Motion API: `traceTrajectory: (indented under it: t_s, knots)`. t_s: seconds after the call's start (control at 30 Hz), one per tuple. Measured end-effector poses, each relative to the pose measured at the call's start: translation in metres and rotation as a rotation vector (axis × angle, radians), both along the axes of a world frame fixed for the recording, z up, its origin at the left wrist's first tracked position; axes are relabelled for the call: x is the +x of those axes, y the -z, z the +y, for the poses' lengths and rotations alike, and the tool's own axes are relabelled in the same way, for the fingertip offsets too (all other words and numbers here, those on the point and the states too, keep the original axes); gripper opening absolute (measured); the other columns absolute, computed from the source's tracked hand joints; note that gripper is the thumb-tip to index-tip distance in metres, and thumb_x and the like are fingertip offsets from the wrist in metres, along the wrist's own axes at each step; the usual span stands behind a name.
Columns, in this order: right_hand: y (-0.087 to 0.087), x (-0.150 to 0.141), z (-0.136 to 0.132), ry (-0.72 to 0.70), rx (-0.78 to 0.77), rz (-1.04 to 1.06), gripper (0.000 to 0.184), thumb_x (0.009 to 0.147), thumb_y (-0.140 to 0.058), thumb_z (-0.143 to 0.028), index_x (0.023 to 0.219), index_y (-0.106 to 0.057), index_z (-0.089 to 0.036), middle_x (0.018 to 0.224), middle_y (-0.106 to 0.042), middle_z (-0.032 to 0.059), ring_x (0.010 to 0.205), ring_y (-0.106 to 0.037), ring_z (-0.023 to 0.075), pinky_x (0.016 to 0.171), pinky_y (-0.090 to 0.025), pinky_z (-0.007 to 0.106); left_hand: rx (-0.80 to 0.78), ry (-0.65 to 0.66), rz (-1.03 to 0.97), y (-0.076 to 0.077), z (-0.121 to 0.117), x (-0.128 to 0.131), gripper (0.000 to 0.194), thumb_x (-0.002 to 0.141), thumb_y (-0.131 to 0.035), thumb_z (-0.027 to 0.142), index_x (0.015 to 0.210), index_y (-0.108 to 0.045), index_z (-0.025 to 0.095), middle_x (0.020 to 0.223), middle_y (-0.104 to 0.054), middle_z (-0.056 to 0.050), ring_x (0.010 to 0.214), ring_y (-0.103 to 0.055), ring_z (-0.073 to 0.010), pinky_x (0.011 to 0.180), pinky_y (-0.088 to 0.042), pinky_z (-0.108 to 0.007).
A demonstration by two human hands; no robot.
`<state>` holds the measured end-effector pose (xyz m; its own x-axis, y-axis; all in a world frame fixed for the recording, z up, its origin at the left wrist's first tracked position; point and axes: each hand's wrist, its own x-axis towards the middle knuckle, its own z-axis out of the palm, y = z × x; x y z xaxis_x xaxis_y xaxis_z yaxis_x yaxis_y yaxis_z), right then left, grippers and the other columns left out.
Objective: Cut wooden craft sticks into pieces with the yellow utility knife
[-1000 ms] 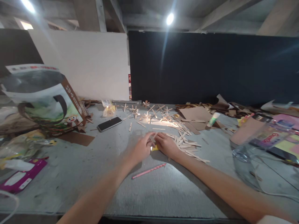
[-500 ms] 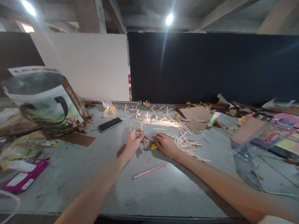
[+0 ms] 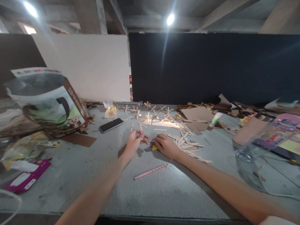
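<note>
My left hand (image 3: 134,142) pinches a short wooden stick (image 3: 141,128) that stands up between its fingers above the grey table (image 3: 150,193). My right hand (image 3: 165,144) lies on the table just right of it, fingers curled on a small yellow object (image 3: 154,147). A loose pile of flat wooden sticks (image 3: 187,146) lies right beside the right hand. Further back, several small stick crosses (image 3: 150,114) are spread out. A pink pencil (image 3: 150,171) lies on the table nearer to me.
A black phone (image 3: 111,125) lies left of the crosses. A large printed paper bag (image 3: 47,100) and a magenta packet (image 3: 23,178) fill the left. Brown cardboard (image 3: 197,114), a glue stick (image 3: 215,119) and a clear plastic container (image 3: 260,140) sit right.
My left hand has lifted away from the right hand with a stick and now holds it upright. The right hand stays on the yellow object.
</note>
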<state>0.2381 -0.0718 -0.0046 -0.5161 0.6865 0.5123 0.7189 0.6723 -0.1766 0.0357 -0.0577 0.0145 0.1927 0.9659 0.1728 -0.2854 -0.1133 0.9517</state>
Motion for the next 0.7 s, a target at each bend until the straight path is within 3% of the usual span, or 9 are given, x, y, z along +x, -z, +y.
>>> traceTrajectory:
  t_s: [0.13, 0.2, 0.37, 0.7]
  knots:
    - [-0.007, 0.003, -0.008, -0.065, -0.03, 0.003, 0.03, 0.098, -0.055, -0.038, 0.118, -0.061, -0.016, 0.1, -0.065, 0.0106, 0.094, -0.059, 0.0236, 0.085, -0.046, 0.035, -0.017, -0.035, 0.001, 0.001, 0.001, 0.0, 0.047, 0.069, -0.081, 0.052, 0.083, -0.051, 0.018, 0.069, -0.072, -0.004, 0.051, -0.066, -0.0163, 0.063, -0.056, -0.033]
    - [-0.008, 0.005, -0.01, -0.09, -0.038, -0.033, 0.033, 0.094, -0.06, -0.042, 0.115, -0.061, -0.016, 0.103, -0.065, 0.0113, 0.096, -0.058, 0.025, 0.086, -0.046, 0.037, -0.014, -0.065, 0.016, 0.002, 0.003, -0.001, 0.047, 0.069, -0.081, 0.054, 0.082, -0.054, 0.017, 0.068, -0.071, -0.003, 0.048, -0.064, -0.0146, 0.06, -0.055, -0.031]
    - [-0.001, 0.007, -0.005, -0.055, -0.049, -0.041, 0.018, 0.097, -0.06, -0.036, 0.096, -0.063, -0.019, 0.096, -0.063, 0.0091, 0.093, -0.058, 0.024, 0.084, -0.048, 0.036, 0.01, -0.166, 0.084, 0.006, 0.009, -0.003, 0.049, 0.069, -0.077, 0.06, 0.08, -0.063, 0.015, 0.06, -0.068, -0.003, 0.04, -0.055, -0.0107, 0.044, -0.044, -0.023]
    - [0.007, 0.002, -0.004, 0.042, -0.092, 0.034, 0.014, 0.102, -0.051, -0.029, 0.104, -0.061, -0.019, 0.096, -0.068, 0.0091, 0.091, -0.064, 0.0227, 0.083, -0.05, 0.036, 0.035, -0.221, 0.05, 0.006, 0.008, -0.004, 0.042, 0.076, -0.074, 0.056, 0.081, -0.061, 0.016, 0.054, -0.053, 0.006, 0.04, -0.049, -0.008, 0.045, -0.043, -0.022]
